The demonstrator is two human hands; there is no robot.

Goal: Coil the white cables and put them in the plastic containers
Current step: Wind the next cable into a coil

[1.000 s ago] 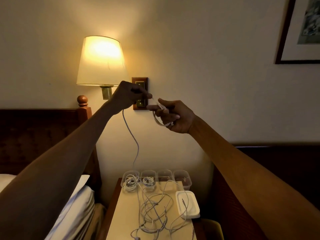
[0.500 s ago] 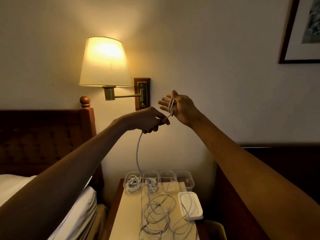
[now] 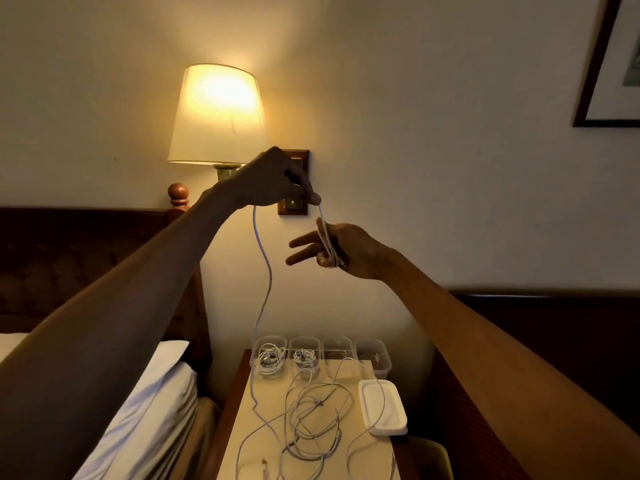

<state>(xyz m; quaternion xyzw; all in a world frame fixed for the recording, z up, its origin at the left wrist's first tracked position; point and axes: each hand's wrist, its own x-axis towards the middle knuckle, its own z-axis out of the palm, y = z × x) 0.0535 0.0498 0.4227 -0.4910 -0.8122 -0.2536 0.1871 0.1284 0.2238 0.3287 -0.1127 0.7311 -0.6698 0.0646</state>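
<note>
My left hand is raised in front of the wall and pinches a white cable. One part of it hangs down to the nightstand; the other runs to my right hand. Loops of the cable are wound around the right hand's spread fingers. Below, a tangle of white cables lies on the nightstand. A row of clear plastic containers stands at its back edge. The two left ones each hold a coiled white cable.
A lit wall lamp and its wooden mounting plate are right behind my left hand. A white lid lies on the nightstand's right side. A bed with a white pillow and dark headboard sits left. A framed picture hangs top right.
My left hand has risen from beside the right hand up to the lamp's mounting plate, drawing the cable upward. My right hand has dropped slightly with the loops still on its fingers.
</note>
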